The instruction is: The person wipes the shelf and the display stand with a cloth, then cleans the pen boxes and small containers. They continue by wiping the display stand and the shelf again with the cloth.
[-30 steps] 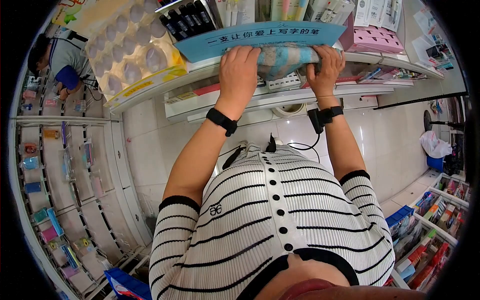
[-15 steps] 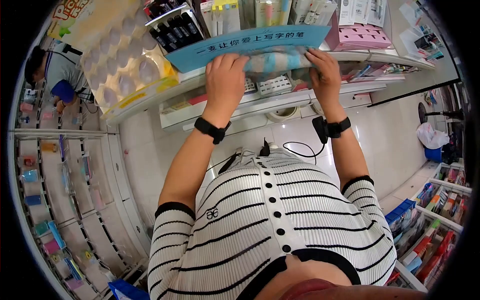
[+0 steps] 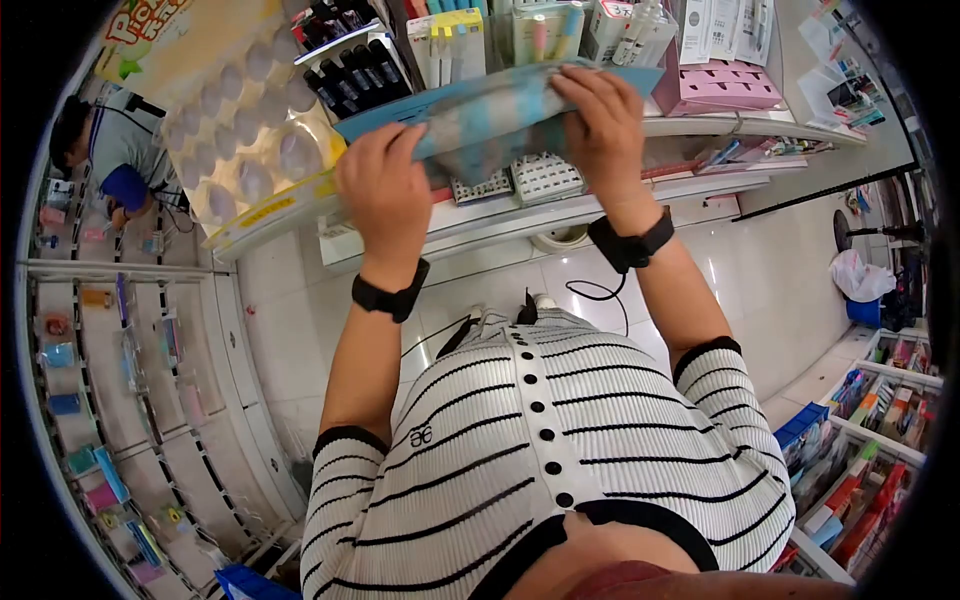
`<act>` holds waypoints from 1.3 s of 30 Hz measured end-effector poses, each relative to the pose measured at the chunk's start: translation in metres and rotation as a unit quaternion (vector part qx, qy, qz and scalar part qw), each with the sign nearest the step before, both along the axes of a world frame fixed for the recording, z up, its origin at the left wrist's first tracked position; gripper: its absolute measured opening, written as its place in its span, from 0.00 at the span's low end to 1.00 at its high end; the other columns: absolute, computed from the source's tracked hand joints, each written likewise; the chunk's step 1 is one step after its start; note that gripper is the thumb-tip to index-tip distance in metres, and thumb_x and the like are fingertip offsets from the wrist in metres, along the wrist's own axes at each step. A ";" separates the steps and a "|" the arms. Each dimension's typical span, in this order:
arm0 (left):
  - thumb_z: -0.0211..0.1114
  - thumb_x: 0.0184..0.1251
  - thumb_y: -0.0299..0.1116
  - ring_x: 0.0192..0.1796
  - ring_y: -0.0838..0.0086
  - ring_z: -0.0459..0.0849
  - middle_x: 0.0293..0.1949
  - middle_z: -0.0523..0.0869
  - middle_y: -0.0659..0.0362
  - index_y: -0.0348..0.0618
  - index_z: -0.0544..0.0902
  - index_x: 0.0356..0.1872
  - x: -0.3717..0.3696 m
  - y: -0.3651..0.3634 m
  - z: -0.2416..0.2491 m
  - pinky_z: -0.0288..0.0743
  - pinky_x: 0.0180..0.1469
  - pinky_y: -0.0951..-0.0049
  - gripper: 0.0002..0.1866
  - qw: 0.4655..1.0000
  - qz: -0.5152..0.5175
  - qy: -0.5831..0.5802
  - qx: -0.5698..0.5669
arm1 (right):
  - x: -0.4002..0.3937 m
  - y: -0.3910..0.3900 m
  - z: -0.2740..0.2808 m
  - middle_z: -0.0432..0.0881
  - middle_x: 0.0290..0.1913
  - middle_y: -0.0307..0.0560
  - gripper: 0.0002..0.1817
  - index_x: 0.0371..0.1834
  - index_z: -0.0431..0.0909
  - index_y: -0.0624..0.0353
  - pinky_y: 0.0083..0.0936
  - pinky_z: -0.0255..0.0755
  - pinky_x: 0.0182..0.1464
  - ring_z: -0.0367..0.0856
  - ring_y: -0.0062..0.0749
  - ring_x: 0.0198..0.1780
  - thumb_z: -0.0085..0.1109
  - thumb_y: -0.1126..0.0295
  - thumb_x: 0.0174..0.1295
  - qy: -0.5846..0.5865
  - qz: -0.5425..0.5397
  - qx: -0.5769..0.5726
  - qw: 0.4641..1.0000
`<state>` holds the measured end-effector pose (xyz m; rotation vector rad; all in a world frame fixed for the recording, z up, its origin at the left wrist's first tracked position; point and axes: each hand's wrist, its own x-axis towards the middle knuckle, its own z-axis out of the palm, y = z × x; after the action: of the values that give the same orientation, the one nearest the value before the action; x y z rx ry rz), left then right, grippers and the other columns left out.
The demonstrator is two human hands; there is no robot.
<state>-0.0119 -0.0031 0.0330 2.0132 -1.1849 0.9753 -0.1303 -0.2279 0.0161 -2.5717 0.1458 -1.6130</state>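
Note:
A grey and light-blue cloth (image 3: pixel 495 118) is stretched between my two hands, slanting up to the right and slightly blurred. My left hand (image 3: pixel 385 195) grips its left end, fingers curled at the shelf's front edge. The other end is in my right hand (image 3: pixel 608 135), thumb below and fingers over the top. Behind the cloth stands a long blue sign (image 3: pixel 385 118); the cloth covers most of its face and its lettering. Both wrists wear black straps.
Black markers (image 3: pixel 350 68) and boxed pens (image 3: pixel 446 45) stand behind the sign, with a pink box (image 3: pixel 722 88) to the right. A yellow display of clear domes (image 3: pixel 245 125) is at the left. Below are trays of small items (image 3: pixel 547 178). A person (image 3: pixel 125 150) works at far left.
Both hands have moved left with the cloth, my left one also lower. The cloth now tilts and hides the sign's lettering, which was readable before.

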 end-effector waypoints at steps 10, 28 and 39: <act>0.65 0.44 0.18 0.51 0.61 0.80 0.45 0.84 0.62 0.50 0.86 0.46 -0.005 0.004 -0.006 0.67 0.57 0.60 0.23 0.999 -0.006 0.003 0.043 | -0.007 0.002 0.014 0.83 0.56 0.37 0.27 0.50 0.81 0.51 0.34 0.67 0.60 0.78 0.41 0.57 0.58 0.85 0.43 0.050 -0.007 0.028 0.998; 0.67 0.46 0.20 0.52 0.62 0.79 0.46 0.82 0.62 0.50 0.86 0.48 -0.015 0.038 -0.017 0.67 0.58 0.60 0.23 0.998 -0.003 0.062 0.020 | 0.017 0.033 0.010 0.80 0.56 0.35 0.26 0.49 0.79 0.50 0.37 0.65 0.57 0.75 0.38 0.54 0.61 0.81 0.41 0.053 0.003 -0.002 0.999; 0.68 0.44 0.19 0.51 0.61 0.79 0.46 0.82 0.61 0.50 0.86 0.49 -0.015 0.037 -0.024 0.68 0.58 0.60 0.26 0.997 -0.024 0.074 0.023 | 0.011 0.031 0.015 0.80 0.59 0.36 0.29 0.51 0.78 0.50 0.38 0.66 0.56 0.75 0.41 0.54 0.60 0.82 0.41 0.077 0.018 0.038 0.996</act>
<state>-0.0270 0.0341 0.0087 2.0447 -1.1783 0.7678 -0.1194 -0.1970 0.0308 -2.6226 0.1668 -1.3706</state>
